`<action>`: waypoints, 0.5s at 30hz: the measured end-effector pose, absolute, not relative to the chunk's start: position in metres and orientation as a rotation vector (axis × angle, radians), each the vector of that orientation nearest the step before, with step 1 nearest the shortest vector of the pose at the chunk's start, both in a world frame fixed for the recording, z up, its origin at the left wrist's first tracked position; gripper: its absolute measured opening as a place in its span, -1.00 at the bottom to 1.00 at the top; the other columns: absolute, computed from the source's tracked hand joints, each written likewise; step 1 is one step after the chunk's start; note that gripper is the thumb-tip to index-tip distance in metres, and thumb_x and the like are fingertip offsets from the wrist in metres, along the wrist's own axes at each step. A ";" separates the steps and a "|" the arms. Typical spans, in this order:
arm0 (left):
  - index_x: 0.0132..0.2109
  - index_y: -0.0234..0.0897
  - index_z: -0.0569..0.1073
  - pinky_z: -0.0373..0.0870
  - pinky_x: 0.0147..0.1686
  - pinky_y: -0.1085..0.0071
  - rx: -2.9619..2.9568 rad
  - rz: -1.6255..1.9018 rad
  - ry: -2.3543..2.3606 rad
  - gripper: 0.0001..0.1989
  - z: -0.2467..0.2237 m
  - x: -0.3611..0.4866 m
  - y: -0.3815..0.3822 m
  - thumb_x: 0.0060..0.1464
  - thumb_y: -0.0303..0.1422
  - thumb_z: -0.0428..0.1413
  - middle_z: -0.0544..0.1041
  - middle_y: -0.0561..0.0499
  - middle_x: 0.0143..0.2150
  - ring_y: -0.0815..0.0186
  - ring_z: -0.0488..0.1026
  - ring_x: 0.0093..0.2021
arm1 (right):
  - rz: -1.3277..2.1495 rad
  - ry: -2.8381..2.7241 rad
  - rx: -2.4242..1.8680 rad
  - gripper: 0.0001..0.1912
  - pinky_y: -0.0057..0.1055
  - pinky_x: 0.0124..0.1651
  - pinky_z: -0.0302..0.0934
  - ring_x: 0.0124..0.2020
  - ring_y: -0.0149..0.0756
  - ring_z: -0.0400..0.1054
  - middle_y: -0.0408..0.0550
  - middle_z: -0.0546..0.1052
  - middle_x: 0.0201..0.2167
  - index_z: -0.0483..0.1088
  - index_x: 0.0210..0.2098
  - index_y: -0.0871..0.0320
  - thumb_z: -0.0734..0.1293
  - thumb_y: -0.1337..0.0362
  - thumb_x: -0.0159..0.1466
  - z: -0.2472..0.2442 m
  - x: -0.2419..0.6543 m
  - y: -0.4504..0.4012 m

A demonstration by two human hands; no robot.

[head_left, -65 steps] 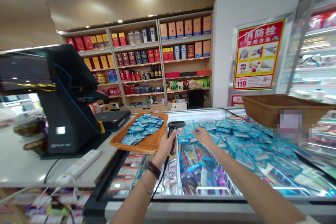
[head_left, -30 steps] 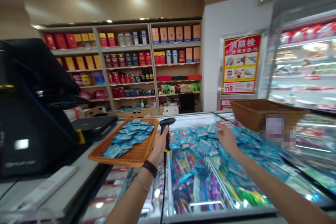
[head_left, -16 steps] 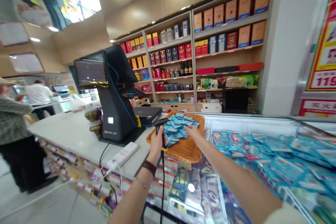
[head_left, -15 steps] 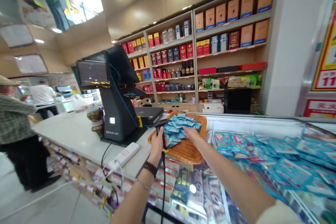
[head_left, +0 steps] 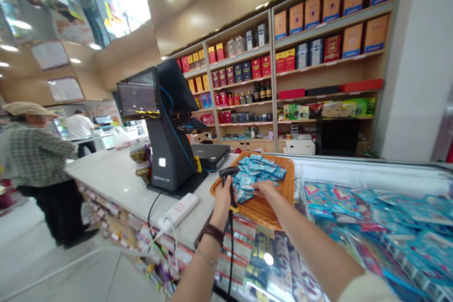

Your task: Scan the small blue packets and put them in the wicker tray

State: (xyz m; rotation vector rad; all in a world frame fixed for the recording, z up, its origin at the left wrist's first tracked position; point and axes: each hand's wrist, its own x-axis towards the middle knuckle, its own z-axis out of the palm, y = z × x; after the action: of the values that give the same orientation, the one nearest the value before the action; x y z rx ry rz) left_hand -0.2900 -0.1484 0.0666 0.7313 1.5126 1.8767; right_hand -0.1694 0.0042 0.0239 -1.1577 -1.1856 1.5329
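Note:
My left hand is wrapped round the grip of a black handheld barcode scanner, its cable hanging straight down. The scanner head is at the left side of a wicker basket. Inside the basket lies a heap of small blue packets. My right hand reaches into the basket from the right, fingers bent and closed at a blue packet on the near side of the heap. The fingertips are partly hidden among the packets.
The basket rests on a glass display case with packaged goods inside. More blue packets fill the case to the right. A black checkout terminal and a white power strip are on the counter. A person stands at left.
The view has shifted left, so things appear farther right. My right hand has moved slightly left and nearer across the packets, toward the scanner. The scanner stays in my left hand.

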 end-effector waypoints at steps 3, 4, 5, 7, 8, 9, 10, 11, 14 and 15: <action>-0.40 -0.10 0.38 0.23 -0.64 0.45 0.816 1.818 1.616 -0.30 0.072 -0.279 -0.150 0.20 0.34 0.47 0.41 0.11 -0.62 0.37 0.30 -0.67 | 1.541 -1.161 -1.204 -0.62 -0.33 -0.34 0.67 -0.43 -0.10 0.69 -0.21 0.58 -0.60 0.55 -0.40 0.02 0.70 0.53 0.02 0.033 -0.149 -0.011; -0.41 -0.09 0.36 0.21 -0.64 0.45 0.856 1.793 1.636 -0.29 0.072 -0.273 -0.151 0.19 0.34 0.47 0.38 0.13 -0.64 0.37 0.29 -0.68 | 1.542 -1.146 -1.197 -0.64 -0.36 -0.31 0.68 -0.39 -0.11 0.71 -0.19 0.61 -0.57 0.55 -0.39 0.03 0.68 0.55 0.04 0.038 -0.140 -0.017; -0.42 -0.08 0.36 0.21 -0.64 0.46 0.897 1.773 1.634 -0.29 0.072 -0.267 -0.153 0.19 0.34 0.47 0.36 0.13 -0.65 0.36 0.29 -0.68 | 1.553 -1.119 -1.176 -0.65 -0.40 -0.28 0.69 -0.35 -0.13 0.73 -0.17 0.64 -0.54 0.55 -0.40 0.04 0.66 0.57 0.06 0.043 -0.132 -0.022; -0.42 -0.08 0.35 0.21 -0.64 0.45 0.970 1.744 1.570 -0.26 0.071 -0.250 -0.157 0.15 0.37 0.48 0.36 0.13 -0.64 0.35 0.31 -0.68 | 1.589 -1.027 -1.098 -0.67 -0.44 -0.22 0.70 -0.30 -0.17 0.75 -0.13 0.69 -0.48 0.55 -0.41 0.06 0.61 0.61 0.09 0.056 -0.115 -0.032; -0.41 -0.08 0.36 0.22 -0.63 0.44 1.003 1.733 1.521 -0.26 0.070 -0.241 -0.160 0.13 0.39 0.49 0.38 0.13 -0.62 0.35 0.32 -0.67 | 1.601 -0.972 -1.050 -0.67 -0.45 -0.19 0.71 -0.28 -0.18 0.75 -0.12 0.70 -0.47 0.55 -0.41 0.07 0.59 0.62 0.10 0.062 -0.108 -0.036; -0.40 -0.09 0.37 0.23 -0.62 0.44 1.035 1.722 1.471 -0.25 0.070 -0.231 -0.163 0.11 0.40 0.49 0.39 0.13 -0.60 0.35 0.32 -0.66 | 1.603 -0.918 -1.007 -0.68 -0.45 -0.17 0.71 -0.27 -0.19 0.76 -0.11 0.71 -0.46 0.56 -0.41 0.08 0.58 0.63 0.11 0.069 -0.100 -0.040; -0.39 -0.10 0.39 0.23 -0.62 0.43 1.064 1.713 1.428 -0.25 0.069 -0.220 -0.166 0.10 0.41 0.50 0.40 0.13 -0.59 0.36 0.32 -0.65 | 1.594 -0.876 -0.977 -0.68 -0.45 -0.16 0.72 -0.27 -0.19 0.76 -0.12 0.70 -0.47 0.56 -0.42 0.08 0.58 0.63 0.11 0.074 -0.092 -0.043; -0.38 -0.10 0.41 0.24 -0.61 0.42 1.090 1.705 1.395 -0.25 0.068 -0.210 -0.168 0.08 0.42 0.50 0.41 0.13 -0.57 0.36 0.32 -0.65 | 1.574 -0.854 -0.963 -0.68 -0.44 -0.16 0.72 -0.27 -0.19 0.76 -0.14 0.69 -0.48 0.56 -0.41 0.07 0.59 0.62 0.12 0.080 -0.084 -0.045; -0.36 -0.11 0.45 0.24 -0.59 0.41 1.144 1.705 1.345 -0.26 0.071 -0.181 -0.176 0.05 0.43 0.50 0.43 0.12 -0.55 0.36 0.32 -0.63 | 1.513 -0.838 -0.961 -0.65 -0.43 -0.15 0.72 -0.28 -0.18 0.76 -0.16 0.67 -0.50 0.55 -0.42 0.06 0.65 0.61 0.12 0.090 -0.054 -0.048; -0.37 -0.11 0.45 0.24 -0.58 0.40 1.158 1.704 1.339 -0.26 0.073 -0.173 -0.179 0.06 0.43 0.49 0.42 0.12 -0.55 0.36 0.32 -0.62 | 1.494 -0.832 -0.963 -0.63 -0.44 -0.16 0.72 -0.29 -0.18 0.75 -0.16 0.67 -0.50 0.54 -0.41 0.06 0.66 0.61 0.11 0.092 -0.042 -0.048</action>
State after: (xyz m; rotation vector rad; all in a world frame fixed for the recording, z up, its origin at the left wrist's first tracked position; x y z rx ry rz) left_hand -0.1732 -0.1786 0.0726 1.1575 1.3394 1.7045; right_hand -0.0423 -0.0477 0.0918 -0.9633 -0.8317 1.4936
